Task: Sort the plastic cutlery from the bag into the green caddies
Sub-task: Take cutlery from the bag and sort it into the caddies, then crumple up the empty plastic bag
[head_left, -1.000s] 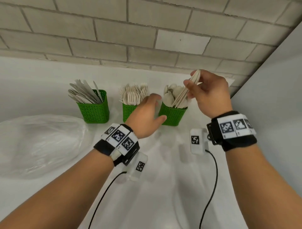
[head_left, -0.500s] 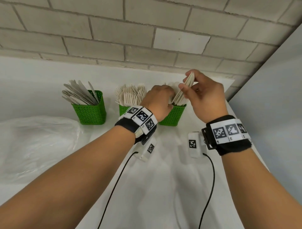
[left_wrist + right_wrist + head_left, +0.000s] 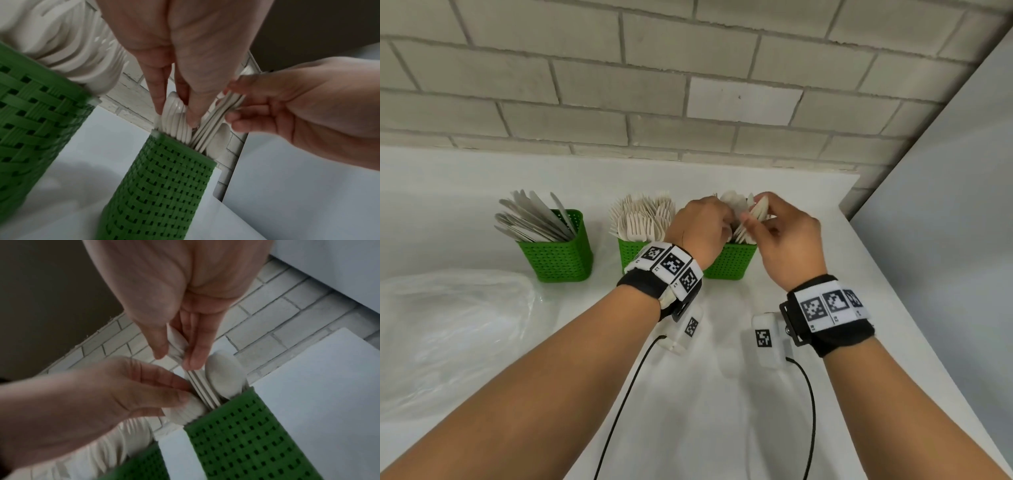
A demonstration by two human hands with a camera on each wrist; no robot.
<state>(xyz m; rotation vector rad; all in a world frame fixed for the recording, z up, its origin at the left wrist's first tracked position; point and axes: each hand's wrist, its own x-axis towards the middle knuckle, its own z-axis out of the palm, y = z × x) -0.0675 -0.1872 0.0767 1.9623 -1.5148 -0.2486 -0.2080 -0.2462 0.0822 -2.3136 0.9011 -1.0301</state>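
Our right hand (image 3: 787, 240) is pinching a bundle of spoons (image 3: 200, 387), handles reaching into the right caddy (image 3: 729, 263) on the table (image 3: 688, 394); our left hand (image 3: 698, 226) is pinching the standing spoons (image 3: 176, 120) aside. We should be lowering straight into that gap.

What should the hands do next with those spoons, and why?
Probably slide them straight down and let go. The right hand pinches a bundle of spoons whose handle ends are only just inside the right caddy, and the left hand holds the standing spoons aside, leaving a gap.
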